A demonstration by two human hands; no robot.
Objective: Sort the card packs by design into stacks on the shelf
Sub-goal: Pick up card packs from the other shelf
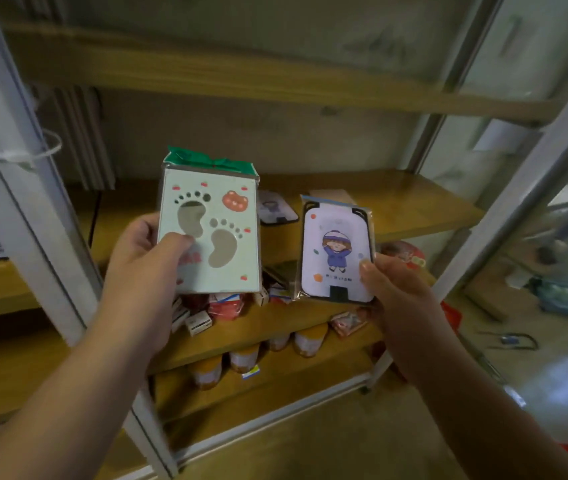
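My left hand (144, 261) grips a pale green card pack with two footprint cut-outs and a bear face (216, 233), thumb on its front; a green-topped pack shows behind it. My right hand (393, 285) pinches the lower right edge of a white pack showing a cartoon child in a purple coat (336, 251). Both packs are held upright in front of the wooden shelf (414, 209). On that shelf, behind the packs, lies another purple-child pack (275, 206), flat.
White metal uprights (15, 188) frame the shelving at left and right. The shelf below holds small boxes and red packets (220, 310); several orange-lidded jars (310, 339) stand under that. The top shelf board (206, 77) is above. Clutter lies on the floor at right.
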